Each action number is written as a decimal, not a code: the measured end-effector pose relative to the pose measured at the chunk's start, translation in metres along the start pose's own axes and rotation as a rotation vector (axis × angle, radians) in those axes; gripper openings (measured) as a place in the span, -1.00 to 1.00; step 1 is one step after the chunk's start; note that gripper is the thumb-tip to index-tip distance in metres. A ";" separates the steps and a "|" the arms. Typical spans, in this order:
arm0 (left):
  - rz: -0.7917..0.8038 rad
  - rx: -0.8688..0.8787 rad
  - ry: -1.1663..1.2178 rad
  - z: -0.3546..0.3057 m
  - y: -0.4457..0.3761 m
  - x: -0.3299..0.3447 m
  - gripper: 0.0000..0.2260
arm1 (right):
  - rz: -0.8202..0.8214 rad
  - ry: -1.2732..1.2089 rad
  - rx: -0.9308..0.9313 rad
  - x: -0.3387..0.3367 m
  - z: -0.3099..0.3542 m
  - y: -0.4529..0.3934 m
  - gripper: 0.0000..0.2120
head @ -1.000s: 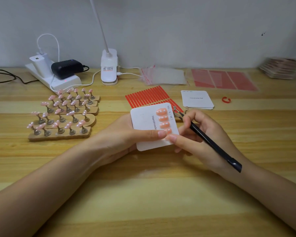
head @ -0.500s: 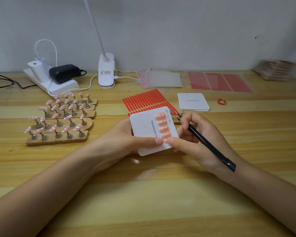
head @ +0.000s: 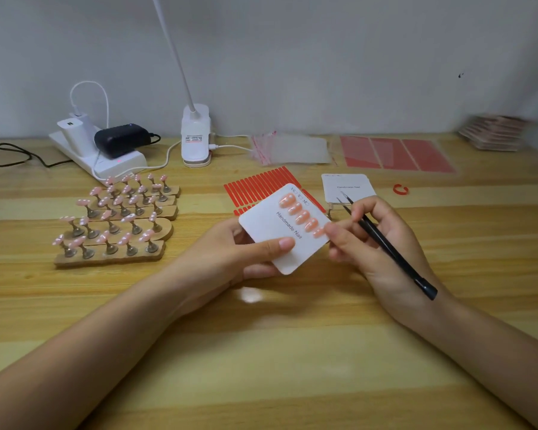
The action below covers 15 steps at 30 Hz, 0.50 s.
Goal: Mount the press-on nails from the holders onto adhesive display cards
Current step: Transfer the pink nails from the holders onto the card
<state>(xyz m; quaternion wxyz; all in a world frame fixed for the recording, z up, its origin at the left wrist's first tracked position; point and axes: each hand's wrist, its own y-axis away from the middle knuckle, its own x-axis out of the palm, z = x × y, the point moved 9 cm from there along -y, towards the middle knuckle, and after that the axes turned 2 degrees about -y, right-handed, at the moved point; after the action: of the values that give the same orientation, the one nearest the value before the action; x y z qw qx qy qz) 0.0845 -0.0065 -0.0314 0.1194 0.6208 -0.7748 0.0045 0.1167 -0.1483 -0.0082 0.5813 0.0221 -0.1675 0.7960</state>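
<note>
Holding card (head: 280,231) in left hand (head: 230,259) (thumb on top), right hand (head: 376,240) touching edge

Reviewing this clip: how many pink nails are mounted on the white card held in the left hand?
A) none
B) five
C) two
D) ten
B: five pink nails sit in one row on the white card, which the left hand grips; the right hand, holding black tweezers, touches the end of the row.

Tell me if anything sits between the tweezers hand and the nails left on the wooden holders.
Yes. The white card, held up by the left hand, sits between the right hand with the tweezers and the holders.
</note>
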 end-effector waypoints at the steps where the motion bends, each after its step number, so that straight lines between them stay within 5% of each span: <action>1: 0.006 -0.005 0.025 0.000 0.000 0.000 -0.74 | -0.020 -0.005 -0.016 -0.002 0.001 0.000 -0.74; 11: -0.143 0.105 0.078 -0.005 0.001 -0.011 -0.83 | -0.040 0.355 -0.169 -0.011 0.016 0.000 -0.75; 15: -0.264 0.270 -0.295 -0.018 0.009 -0.015 -0.80 | -0.031 0.539 -0.161 -0.009 0.015 -0.001 -0.74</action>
<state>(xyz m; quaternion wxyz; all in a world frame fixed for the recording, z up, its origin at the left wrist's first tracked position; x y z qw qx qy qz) 0.0818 0.0126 -0.0154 -0.0796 0.7210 -0.6883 0.0014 0.1183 -0.1611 0.0039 0.6167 -0.2342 -0.0690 0.7484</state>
